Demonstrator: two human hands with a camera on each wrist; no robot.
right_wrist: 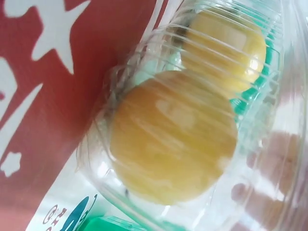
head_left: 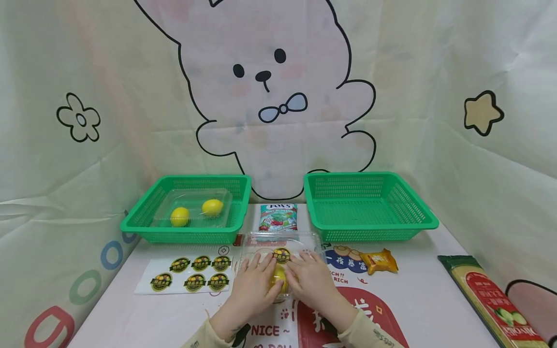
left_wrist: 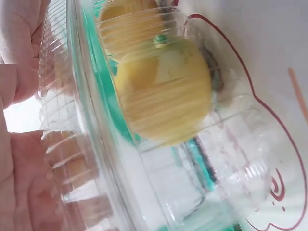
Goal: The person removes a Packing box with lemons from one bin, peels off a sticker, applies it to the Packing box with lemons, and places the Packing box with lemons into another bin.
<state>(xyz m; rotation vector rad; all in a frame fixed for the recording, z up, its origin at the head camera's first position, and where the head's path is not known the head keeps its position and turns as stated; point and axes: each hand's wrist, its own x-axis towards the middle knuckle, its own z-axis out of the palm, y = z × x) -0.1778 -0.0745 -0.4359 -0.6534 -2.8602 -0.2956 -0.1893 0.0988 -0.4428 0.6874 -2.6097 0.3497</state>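
Yellow fruits (left_wrist: 163, 91) in clear container (left_wrist: 107, 154)

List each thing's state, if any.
Front clear plastic box: lid down, yellow lemons inside
Rear clear plastic box: two lemons inside
Left green plastic basket: loaded
Right green plastic basket: empty
White sticker sheet: flat
Orange snack packet: sealed-looking
Teal candy bag: sealed-looking
Long beige packet: sealed-looking
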